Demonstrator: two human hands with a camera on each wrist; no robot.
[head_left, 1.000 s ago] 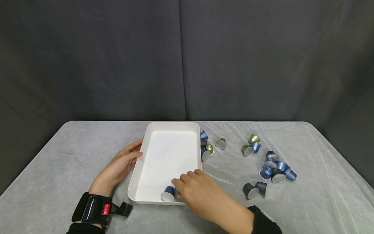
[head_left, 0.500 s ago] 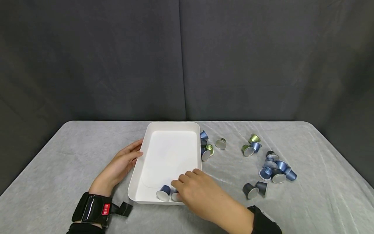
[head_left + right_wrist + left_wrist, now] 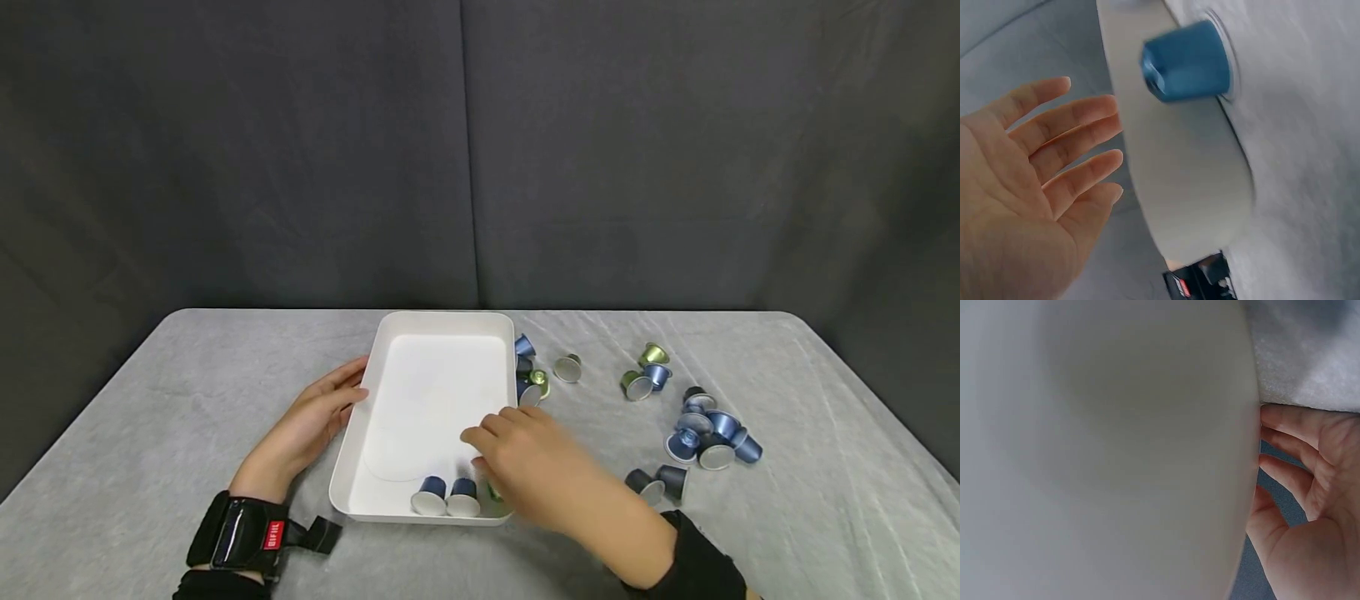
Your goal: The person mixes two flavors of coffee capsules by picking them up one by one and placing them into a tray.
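Head view: white tray (image 3: 431,392) on the grey table cloth (image 3: 187,417), long axis running away from the person, near short wall toward the table's front edge. Two blue capsules (image 3: 447,497) side by side against that near wall, foil faces toward the camera. Left hand (image 3: 311,425) flat against the tray's left outer wall, fingers straight. Right hand (image 3: 528,467) over the near right corner, fingers relaxed and spread, holding nothing visible. Loose capsules (image 3: 705,437) scattered right of the tray; open cloth left of it.

Left wrist view: only the tray wall (image 3: 1116,450) close up, fingers (image 3: 1291,425) touching its edge.

Right wrist view: open palm (image 3: 1029,187), fingers apart, just beside the tray rim (image 3: 1179,169); one blue capsule (image 3: 1188,61) on its side, narrow end toward the hand.
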